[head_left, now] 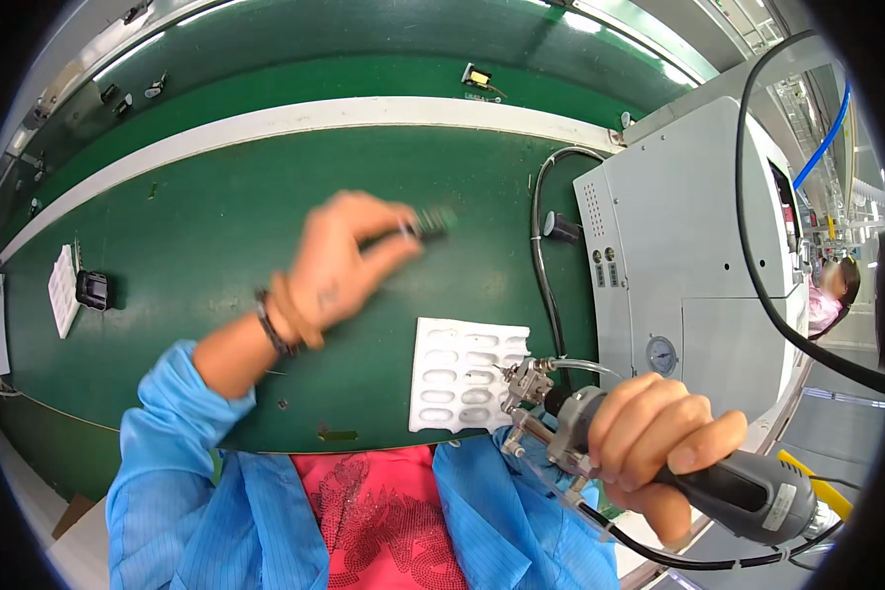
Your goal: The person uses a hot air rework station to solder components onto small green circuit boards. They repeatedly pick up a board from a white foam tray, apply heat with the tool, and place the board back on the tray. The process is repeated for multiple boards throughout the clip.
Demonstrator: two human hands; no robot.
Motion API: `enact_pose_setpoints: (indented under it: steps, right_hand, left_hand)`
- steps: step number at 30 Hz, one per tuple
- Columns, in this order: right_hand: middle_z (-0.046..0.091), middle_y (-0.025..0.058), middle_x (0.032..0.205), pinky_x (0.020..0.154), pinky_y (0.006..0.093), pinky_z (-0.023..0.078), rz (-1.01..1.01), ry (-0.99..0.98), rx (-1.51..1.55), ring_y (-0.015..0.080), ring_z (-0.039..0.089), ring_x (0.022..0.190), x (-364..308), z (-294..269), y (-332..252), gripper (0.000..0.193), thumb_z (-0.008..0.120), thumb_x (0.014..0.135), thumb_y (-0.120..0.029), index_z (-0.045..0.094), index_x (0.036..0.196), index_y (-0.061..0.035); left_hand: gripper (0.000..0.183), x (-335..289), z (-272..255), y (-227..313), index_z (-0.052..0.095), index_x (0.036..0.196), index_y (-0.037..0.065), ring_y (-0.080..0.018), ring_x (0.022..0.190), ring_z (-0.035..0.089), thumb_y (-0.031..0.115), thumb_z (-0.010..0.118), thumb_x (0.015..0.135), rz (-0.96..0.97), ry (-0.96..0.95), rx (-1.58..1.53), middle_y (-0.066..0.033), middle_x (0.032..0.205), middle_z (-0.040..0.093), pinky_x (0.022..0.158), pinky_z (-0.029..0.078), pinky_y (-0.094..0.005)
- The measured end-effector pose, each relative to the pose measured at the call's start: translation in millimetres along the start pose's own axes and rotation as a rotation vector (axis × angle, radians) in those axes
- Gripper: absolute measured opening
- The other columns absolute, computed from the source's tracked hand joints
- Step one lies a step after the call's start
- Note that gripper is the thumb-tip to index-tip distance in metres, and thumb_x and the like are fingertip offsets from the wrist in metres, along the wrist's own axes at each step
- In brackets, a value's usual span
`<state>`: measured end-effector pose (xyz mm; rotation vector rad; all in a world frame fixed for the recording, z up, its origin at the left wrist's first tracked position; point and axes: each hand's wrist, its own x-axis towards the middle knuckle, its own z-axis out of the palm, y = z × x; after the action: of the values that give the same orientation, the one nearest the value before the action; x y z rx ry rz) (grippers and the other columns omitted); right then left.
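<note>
Above the middle of the green bench, my left hand (346,254) is closed in a pinch. Its fingertips hold a small green circuit board (437,222) with a dark part; motion blurs it. My right hand (654,447) wraps around a grey and black electric screwdriver (733,490) at the lower right. The tool's metal head (529,385) points left, with a clear hose joined to it. Under that head lies a white tray (426,354) with rows of oval pockets, partly covered by the tool.
A grey machine cabinet (693,265) with a gauge stands at the right. Black hose (538,246) runs beside it. At the far left lie another white tray (64,292) and a black housing (92,290). A small component (477,77) rests beyond the pale ledge (364,111).
</note>
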<state>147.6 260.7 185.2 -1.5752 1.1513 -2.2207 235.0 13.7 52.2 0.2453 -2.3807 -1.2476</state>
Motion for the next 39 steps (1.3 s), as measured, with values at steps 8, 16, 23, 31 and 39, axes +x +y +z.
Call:
enact_pose_setpoints:
  steps: [8, 16, 23, 31, 39]
  right_hand:
    - [0.054, 0.0021, 0.062, 0.041, 0.0239, 0.046, 0.056, -0.057, 0.049, 0.0112, 0.053, 0.045, 2.1, -7.2, 17.1, 0.038, 0.076, 0.087, -0.023, 0.043, 0.093, -0.0059]
    - [0.050, 0.0046, 0.063, 0.043, 0.0300, 0.043, 0.092, -0.032, -0.005, 0.0163, 0.048, 0.046, 17.1, -5.8, 10.0, 0.044, 0.074, 0.087, -0.033, 0.044, 0.096, -0.0027]
    - [0.053, 0.0052, 0.064, 0.045, 0.0291, 0.045, 0.098, 0.002, -0.003, 0.0162, 0.051, 0.048, 11.9, -10.9, 16.4, 0.042, 0.074, 0.087, -0.033, 0.049, 0.100, -0.0018]
    - [0.054, 0.0030, 0.064, 0.041, 0.0247, 0.046, 0.099, -0.024, -0.014, 0.0111, 0.054, 0.046, 6.8, -8.4, 11.0, 0.036, 0.076, 0.087, -0.022, 0.044, 0.094, -0.0061]
    - [0.055, 0.0025, 0.064, 0.041, 0.0222, 0.045, 0.005, -0.024, -0.025, 0.0116, 0.053, 0.047, 0.2, -11.7, 7.2, 0.046, 0.078, 0.085, -0.033, 0.043, 0.097, -0.0050]
  left_hand:
    - [0.036, 126.1, -76.4, -114.4, 0.066, 0.118, 0.006, -0.0327, 0.105, 0.065, 0.021, 0.071, 0.086, 0.031, 0.442, 0.625, -0.0145, 0.114, 0.069, 0.093, 0.050, -0.0396]
    - [0.041, 233.0, 28.5, -141.2, 0.058, 0.127, 0.006, -0.0369, 0.116, 0.058, 0.007, 0.063, 0.087, 0.252, -0.159, 0.462, -0.0175, 0.124, 0.063, 0.101, 0.047, -0.0414]
    - [0.025, 235.6, 32.0, -134.1, 0.058, 0.116, 0.003, -0.0407, 0.096, 0.063, 0.012, 0.060, 0.094, 0.064, -0.135, 0.485, -0.0202, 0.104, 0.067, 0.085, 0.052, -0.0421]
    - [0.029, 177.9, -7.0, -95.8, 0.062, 0.117, 0.001, -0.0215, 0.087, 0.065, 0.015, 0.067, 0.092, 0.100, -0.012, 0.139, -0.0120, 0.097, 0.068, 0.084, 0.052, -0.0328]
    - [0.026, 43.5, 8.0, -3.2, 0.069, 0.104, 0.001, -0.0318, 0.090, 0.065, 0.013, 0.076, 0.081, 0.199, -0.186, 0.065, -0.0165, 0.098, 0.069, 0.081, 0.052, -0.0385]
